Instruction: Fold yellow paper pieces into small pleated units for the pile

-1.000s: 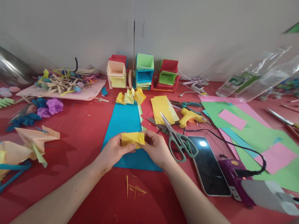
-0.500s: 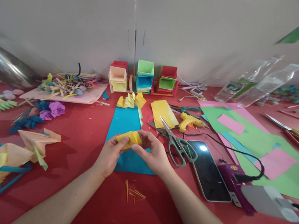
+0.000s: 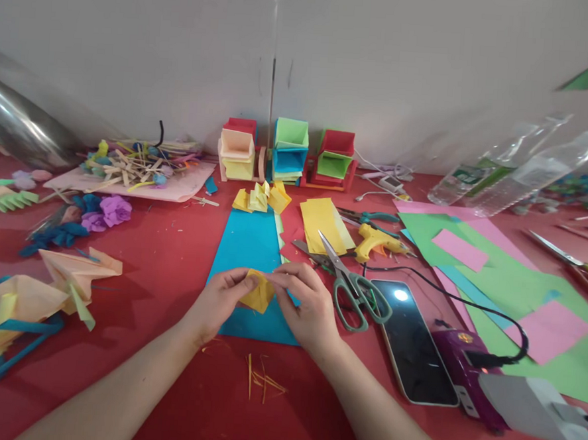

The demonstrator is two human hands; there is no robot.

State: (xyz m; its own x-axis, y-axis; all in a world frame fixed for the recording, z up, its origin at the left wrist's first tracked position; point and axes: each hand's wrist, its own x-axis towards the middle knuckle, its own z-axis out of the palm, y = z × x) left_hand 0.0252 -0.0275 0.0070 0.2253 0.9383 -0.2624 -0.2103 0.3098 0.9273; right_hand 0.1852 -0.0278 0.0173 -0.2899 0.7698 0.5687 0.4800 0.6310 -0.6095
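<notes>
A small folded yellow paper [image 3: 258, 293] is pinched between the thumb and fingers of my left hand [image 3: 223, 301]. My right hand [image 3: 307, 304] pinches the same piece at its upper right corner. Both hands are above a blue sheet [image 3: 247, 244] lying on the red table [image 3: 171, 265]. Folded yellow pieces [image 3: 259, 197] rest at the far end of that sheet. To the right of them lies a stack of yellow paper [image 3: 322, 223]. Green-handled scissors [image 3: 357, 291] lie just right of my right hand. Thin yellow scraps [image 3: 265, 379] lie nearer to me.
Coloured paper boxes [image 3: 291, 147] stand by the wall. On the right are a phone [image 3: 418, 344], a yellow glue gun [image 3: 378, 242], a cable, green sheets [image 3: 501, 259] and plastic bottles [image 3: 541, 169]. Paper crafts [image 3: 79, 273] and a craft-filled pink board [image 3: 181, 190] are on the left.
The yellow paper has been turned between my fingers and now hangs with a flat face showing. My right hand's fingers have closed in on its upper corner. The view has shifted slightly.
</notes>
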